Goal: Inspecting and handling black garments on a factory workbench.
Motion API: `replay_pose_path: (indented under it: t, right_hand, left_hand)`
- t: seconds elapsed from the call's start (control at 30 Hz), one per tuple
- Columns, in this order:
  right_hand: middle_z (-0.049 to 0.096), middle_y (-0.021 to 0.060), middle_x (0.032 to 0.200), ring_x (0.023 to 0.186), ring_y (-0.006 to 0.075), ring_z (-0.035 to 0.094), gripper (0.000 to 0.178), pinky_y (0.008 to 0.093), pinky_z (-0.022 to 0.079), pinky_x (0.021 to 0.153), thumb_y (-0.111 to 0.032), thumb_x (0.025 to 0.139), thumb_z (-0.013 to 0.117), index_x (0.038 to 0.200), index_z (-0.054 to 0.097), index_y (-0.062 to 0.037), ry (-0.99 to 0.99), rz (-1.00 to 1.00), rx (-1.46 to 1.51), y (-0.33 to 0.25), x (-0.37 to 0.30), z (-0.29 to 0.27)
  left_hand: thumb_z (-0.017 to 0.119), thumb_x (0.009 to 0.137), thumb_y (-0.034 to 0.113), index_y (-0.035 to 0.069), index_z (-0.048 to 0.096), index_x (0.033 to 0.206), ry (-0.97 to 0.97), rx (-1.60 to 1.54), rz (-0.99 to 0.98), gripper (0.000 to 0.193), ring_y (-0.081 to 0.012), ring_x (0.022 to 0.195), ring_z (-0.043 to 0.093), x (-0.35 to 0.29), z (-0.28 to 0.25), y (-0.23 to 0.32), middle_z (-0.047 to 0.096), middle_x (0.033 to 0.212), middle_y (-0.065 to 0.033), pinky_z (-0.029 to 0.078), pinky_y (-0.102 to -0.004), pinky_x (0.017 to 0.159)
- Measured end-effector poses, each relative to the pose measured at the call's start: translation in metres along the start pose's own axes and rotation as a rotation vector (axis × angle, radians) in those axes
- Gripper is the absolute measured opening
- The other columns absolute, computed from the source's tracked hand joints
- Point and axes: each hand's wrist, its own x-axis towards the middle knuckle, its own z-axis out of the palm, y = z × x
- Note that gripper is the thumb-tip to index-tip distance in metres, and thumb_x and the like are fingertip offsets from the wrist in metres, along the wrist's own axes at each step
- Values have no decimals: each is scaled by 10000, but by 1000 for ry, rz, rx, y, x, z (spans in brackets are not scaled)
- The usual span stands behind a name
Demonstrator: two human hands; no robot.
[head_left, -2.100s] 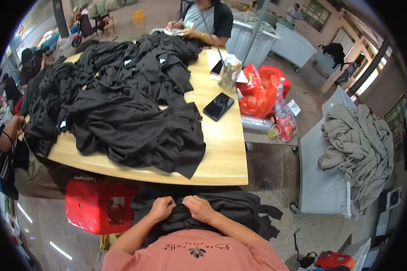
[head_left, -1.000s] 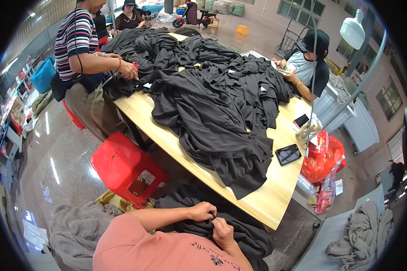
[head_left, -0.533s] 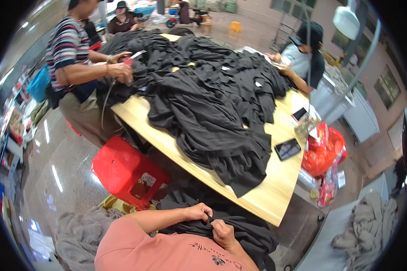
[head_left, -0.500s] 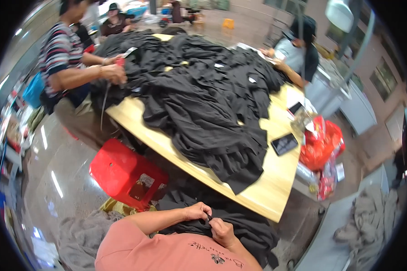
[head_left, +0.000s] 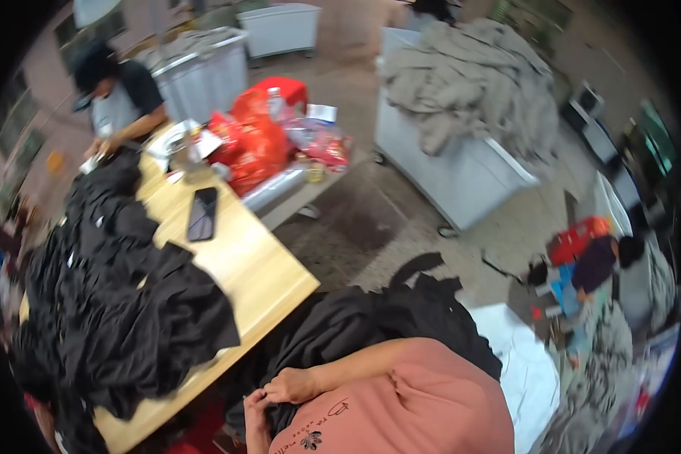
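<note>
Black cloth point(head_left: 348, 325) is heaped across my lap and spreads to my right. Close in front of my body, my left hand point(head_left: 256, 412) and my right hand point(head_left: 291, 385) meet, fingers pinched together on a small piece of this cloth. My right fist hides most of the gripped bit. A large pile of black garments point(head_left: 129, 325) covers the left of the pale wooden table point(head_left: 276, 284) just ahead. Its near corner stands close to my hands.
On the table lies a phone point(head_left: 202, 215); beyond are red plastic bags point(head_left: 253, 147). A co-worker point(head_left: 121, 98) handles cloth at the far left. A wheeled grey bin point(head_left: 446, 181) holds grey fabric point(head_left: 469, 83). A white sack point(head_left: 518, 371) lies at my right.
My view has swung to the right, so the table now sits at the left and the grey bin has come into full view. Both hands still pinch the black cloth together.
</note>
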Motion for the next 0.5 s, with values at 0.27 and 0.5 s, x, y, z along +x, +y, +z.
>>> replay_pose_path:
  t: [0.27,0.5]
  right_hand:
    - [516,115,782,644,285,554,88,388,430,497,-107,709,511,761,510,-37,-80,73,132,4,1,6]
    - [551,162,828,756,360,558,172,452,418,598,-56,663,503,792,617,-44,-204,367,417,3,6,8]
  left_hand:
    - [583,740,65,0,623,909,-27,-201,-92,186,-112,709,562,-2,-14,-6,617,819,-31,414,-217,618]
    - [583,704,-3,-20,611,791,43,24,51,93,-63,642,518,-2,-1,-2,603,731,-8,379,-188,588]
